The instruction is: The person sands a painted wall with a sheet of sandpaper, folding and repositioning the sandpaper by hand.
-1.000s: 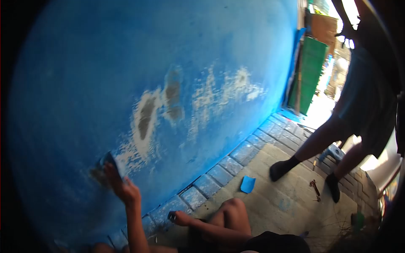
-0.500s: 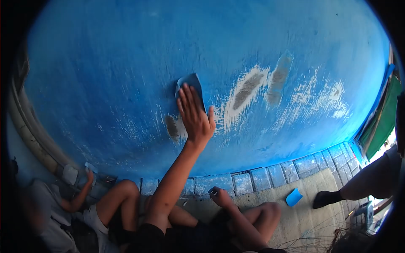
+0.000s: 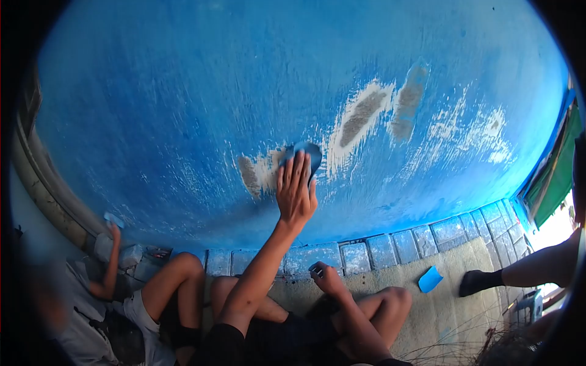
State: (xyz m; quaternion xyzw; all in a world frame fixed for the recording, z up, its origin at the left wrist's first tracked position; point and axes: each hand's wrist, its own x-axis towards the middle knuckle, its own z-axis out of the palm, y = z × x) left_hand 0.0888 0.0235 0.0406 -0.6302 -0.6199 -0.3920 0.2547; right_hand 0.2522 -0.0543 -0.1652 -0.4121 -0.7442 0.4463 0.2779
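Observation:
Fingers stretched up, my left hand (image 3: 296, 194) presses a curled dark blue sheet (image 3: 310, 156) against the blue wall (image 3: 201, 67). The sheet lies over a scraped white patch (image 3: 267, 171), just right of a grey spot. Lower down, near the foot of the wall, my right hand (image 3: 329, 282) is closed round a small dark object (image 3: 316, 271) that I cannot make out fully. Larger white and grey worn patches (image 3: 363, 116) are on the wall to the upper right of my left hand.
At the left, a seated person (image 3: 85, 305) holds a pale sheet (image 3: 113, 219) to the wall. A bright blue piece (image 3: 430, 279) lies on the beige mat (image 3: 403, 329). Another person's dark-socked foot (image 3: 479, 283) is at the right, near a stool (image 3: 536, 305). Grey bricks (image 3: 311, 258) edge the wall.
The view has swung left, bringing the seated person in. Since half a second ago, my left hand and its sheet have moved down and slightly right; the seated person's hand has risen.

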